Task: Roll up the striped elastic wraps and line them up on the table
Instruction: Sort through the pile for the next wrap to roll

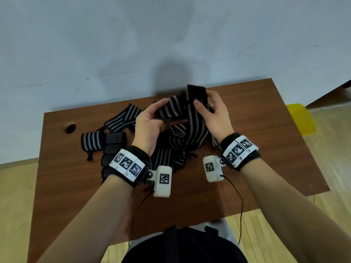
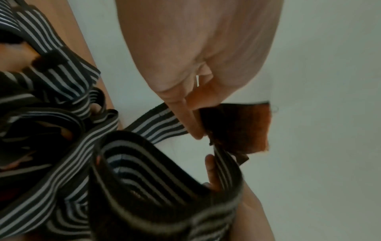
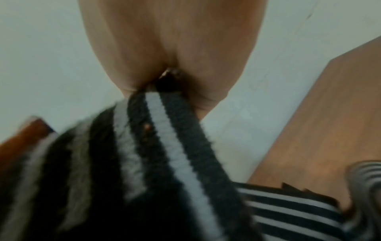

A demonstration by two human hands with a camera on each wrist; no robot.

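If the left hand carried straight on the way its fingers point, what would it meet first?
Probably the right hand: the left hand points across the striped wrap both hold, towards its black end tab. Depth is unclear.

A brown wooden table with a round hole near its far left corner stands against a pale grey-white wall. The floor is light wood planking. A yellow seat shows just beyond the table's right edge.
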